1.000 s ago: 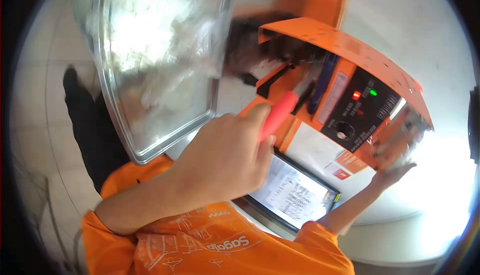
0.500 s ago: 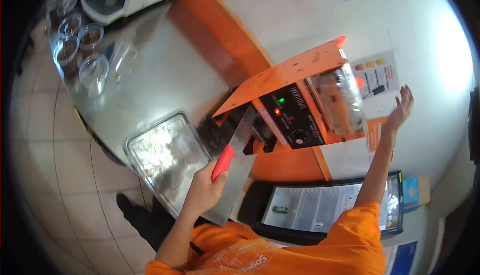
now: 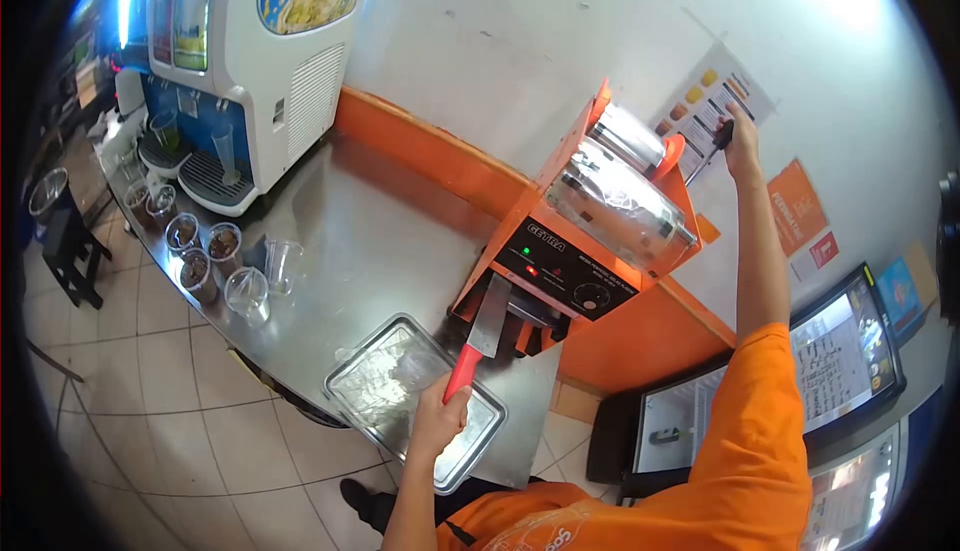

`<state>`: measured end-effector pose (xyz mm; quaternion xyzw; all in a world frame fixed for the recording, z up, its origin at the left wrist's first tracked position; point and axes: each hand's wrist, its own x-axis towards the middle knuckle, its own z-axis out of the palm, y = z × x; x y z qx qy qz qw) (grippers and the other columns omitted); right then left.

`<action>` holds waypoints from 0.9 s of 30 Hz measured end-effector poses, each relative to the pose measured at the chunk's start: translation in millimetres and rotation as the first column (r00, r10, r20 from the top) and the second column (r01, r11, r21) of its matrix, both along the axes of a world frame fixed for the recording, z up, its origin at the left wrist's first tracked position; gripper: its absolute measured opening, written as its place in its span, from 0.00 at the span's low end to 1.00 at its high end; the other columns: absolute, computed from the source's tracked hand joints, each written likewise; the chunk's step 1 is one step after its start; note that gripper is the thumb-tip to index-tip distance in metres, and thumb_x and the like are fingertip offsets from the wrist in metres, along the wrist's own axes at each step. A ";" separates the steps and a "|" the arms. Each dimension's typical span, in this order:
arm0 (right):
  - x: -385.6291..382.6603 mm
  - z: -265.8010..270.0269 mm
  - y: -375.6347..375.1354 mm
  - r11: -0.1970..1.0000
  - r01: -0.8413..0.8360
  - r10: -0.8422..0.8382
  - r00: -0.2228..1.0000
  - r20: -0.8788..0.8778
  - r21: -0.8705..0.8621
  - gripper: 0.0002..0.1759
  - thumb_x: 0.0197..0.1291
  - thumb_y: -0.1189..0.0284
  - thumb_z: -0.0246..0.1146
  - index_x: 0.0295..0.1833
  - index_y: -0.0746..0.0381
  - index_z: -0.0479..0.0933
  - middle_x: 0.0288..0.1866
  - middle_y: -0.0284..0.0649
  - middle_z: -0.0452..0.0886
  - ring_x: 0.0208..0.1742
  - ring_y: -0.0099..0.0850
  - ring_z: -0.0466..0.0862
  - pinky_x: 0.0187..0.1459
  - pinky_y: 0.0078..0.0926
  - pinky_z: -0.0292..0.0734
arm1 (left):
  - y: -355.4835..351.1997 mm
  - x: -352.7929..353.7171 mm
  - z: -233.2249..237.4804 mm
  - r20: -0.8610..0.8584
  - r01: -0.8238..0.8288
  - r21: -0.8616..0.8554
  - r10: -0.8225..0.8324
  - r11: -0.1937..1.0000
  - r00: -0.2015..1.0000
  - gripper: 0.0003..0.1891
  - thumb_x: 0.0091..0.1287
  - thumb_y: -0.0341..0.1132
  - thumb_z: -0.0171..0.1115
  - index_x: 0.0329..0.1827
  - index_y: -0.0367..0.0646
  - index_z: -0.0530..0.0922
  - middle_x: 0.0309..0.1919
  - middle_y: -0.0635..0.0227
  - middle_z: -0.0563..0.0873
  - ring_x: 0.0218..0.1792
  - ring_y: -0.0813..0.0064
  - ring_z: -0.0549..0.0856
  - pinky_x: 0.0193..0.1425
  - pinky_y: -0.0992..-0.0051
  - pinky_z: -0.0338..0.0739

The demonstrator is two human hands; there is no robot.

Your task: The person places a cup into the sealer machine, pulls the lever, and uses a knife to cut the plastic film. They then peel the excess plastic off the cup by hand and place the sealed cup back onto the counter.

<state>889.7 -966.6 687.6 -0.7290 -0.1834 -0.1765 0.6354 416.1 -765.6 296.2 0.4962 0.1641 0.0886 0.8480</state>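
Note:
My left hand (image 3: 438,419) is wrapped round the red handle of a knife (image 3: 489,320). The broad blade points up into the opening under the front panel of an orange cup sealing machine (image 3: 560,269), its tip overlapping the dark gap there. Green and red lights glow on the panel, and shiny film rolls sit on top. My right hand (image 3: 742,141) is raised at the machine's far side, fingers closed round the black grip of its metal lever (image 3: 722,135). Below the knife, a rectangular metal tray (image 3: 345,379) lies on the steel counter.
Several clear plastic cups (image 3: 224,243), some with dark contents, stand along the counter's left edge. A white drink dispenser (image 3: 300,101) stands at the back left. An orange ledge (image 3: 430,151) borders the wall, and a glass-fronted fridge (image 3: 690,421) stands at right.
My right hand has gone from open beside the lever to closed round its black grip. The knife stays in my left hand at the machine's opening. The view has shifted, showing more of the dispenser.

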 end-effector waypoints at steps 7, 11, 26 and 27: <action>-125.6 3.6 9.7 0.969 -0.167 0.166 0.986 0.021 0.184 0.22 0.77 0.59 0.50 0.46 0.70 0.75 0.21 0.28 0.60 0.22 0.21 0.61 0.27 0.22 0.62 | 3.2 -0.1 2.7 -0.034 0.015 -0.017 -0.016 1.000 0.999 0.11 0.73 0.33 0.57 0.51 0.36 0.79 0.14 0.77 0.71 0.14 0.87 0.68 0.18 0.81 0.61; -169.0 -7.7 10.6 0.966 -0.148 0.128 0.986 0.107 0.211 0.22 0.78 0.59 0.50 0.36 0.66 0.72 0.18 0.27 0.58 0.20 0.20 0.58 0.26 0.23 0.58 | 4.9 -1.3 4.8 -0.032 0.014 -0.047 -0.016 0.999 0.999 0.07 0.73 0.33 0.57 0.45 0.38 0.78 0.14 0.77 0.70 0.13 0.87 0.66 0.16 0.81 0.59; -203.1 -37.8 10.4 0.942 -0.199 0.110 0.945 0.308 0.271 0.25 0.77 0.55 0.52 0.29 0.62 0.68 0.19 0.28 0.60 0.20 0.19 0.58 0.25 0.21 0.54 | -0.9 0.9 3.5 -0.021 0.017 -0.147 -0.020 0.989 1.000 0.09 0.73 0.33 0.56 0.48 0.37 0.78 0.15 0.75 0.70 0.12 0.86 0.65 0.15 0.82 0.56; -204.7 -39.1 9.4 0.940 -0.194 0.102 0.945 0.312 0.281 0.25 0.77 0.55 0.52 0.29 0.62 0.68 0.19 0.28 0.60 0.20 0.19 0.58 0.25 0.21 0.54 | -0.4 1.3 4.8 -0.018 0.023 -0.137 -0.025 0.990 1.000 0.09 0.73 0.33 0.56 0.48 0.37 0.78 0.15 0.75 0.70 0.12 0.86 0.65 0.15 0.82 0.56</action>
